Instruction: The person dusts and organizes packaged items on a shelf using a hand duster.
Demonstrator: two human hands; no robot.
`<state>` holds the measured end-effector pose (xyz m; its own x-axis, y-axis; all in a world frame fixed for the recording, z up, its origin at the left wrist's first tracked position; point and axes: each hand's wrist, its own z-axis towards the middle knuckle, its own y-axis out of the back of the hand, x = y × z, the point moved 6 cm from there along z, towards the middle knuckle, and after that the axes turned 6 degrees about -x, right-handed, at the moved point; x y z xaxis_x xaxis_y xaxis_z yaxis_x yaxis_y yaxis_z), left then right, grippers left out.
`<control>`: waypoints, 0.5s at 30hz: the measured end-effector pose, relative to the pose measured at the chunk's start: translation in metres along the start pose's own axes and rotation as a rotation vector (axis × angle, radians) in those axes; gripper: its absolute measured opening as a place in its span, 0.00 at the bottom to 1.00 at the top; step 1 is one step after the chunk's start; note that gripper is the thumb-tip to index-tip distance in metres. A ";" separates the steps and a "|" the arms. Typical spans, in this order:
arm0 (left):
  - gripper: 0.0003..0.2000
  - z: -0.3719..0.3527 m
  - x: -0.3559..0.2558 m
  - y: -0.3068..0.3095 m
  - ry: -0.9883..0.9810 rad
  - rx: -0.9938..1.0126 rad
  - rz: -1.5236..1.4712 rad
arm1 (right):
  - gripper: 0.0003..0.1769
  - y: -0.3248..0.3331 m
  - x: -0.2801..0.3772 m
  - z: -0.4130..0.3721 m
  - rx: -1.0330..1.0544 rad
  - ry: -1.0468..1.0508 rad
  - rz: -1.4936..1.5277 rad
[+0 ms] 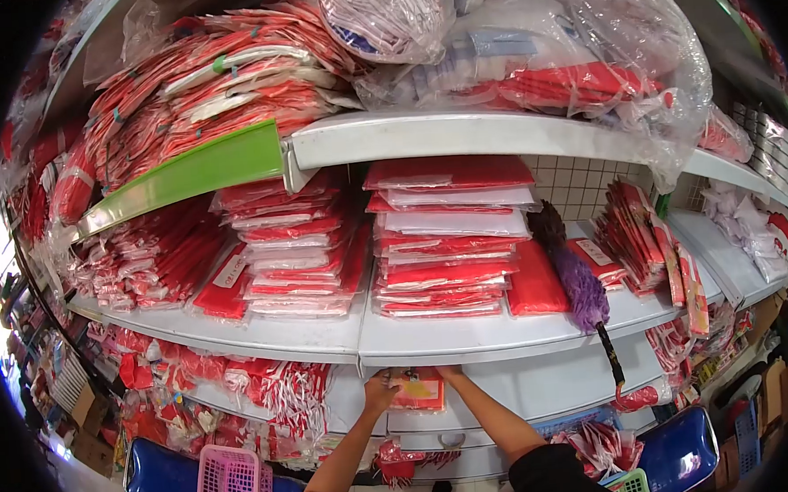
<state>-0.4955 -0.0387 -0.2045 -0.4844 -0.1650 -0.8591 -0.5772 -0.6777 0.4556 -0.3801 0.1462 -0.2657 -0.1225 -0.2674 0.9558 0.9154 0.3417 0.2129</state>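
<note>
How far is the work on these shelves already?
Probably partway. Two piles of flat packets stand neatly on the middle shelf and look done. The left hand and right hand are at the sides of a red packet on the shelf below. Possibly left: the loose packets at the middle shelf's left and the tangled tasselled items below.

The duster [582, 291] leans right of the tall packet stack [452, 243].
</note>
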 end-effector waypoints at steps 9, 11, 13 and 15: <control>0.23 -0.006 0.016 -0.017 -0.106 -0.009 0.346 | 0.28 0.005 0.059 -0.071 0.148 0.387 -0.786; 0.24 -0.007 0.016 -0.017 -0.113 0.019 0.327 | 0.27 0.006 0.058 -0.078 0.144 0.435 -0.762; 0.28 -0.009 0.023 -0.020 -0.095 0.029 0.411 | 0.26 0.006 0.057 -0.077 0.164 0.419 -0.688; 0.32 -0.015 0.026 -0.022 -0.108 -0.016 0.457 | 0.26 0.013 0.067 -0.085 0.133 0.463 -0.602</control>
<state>-0.4849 -0.0390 -0.2404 -0.7528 -0.3742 -0.5416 -0.2788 -0.5641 0.7772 -0.3437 0.0563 -0.2161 -0.3845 -0.7814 0.4915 0.6845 0.1159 0.7197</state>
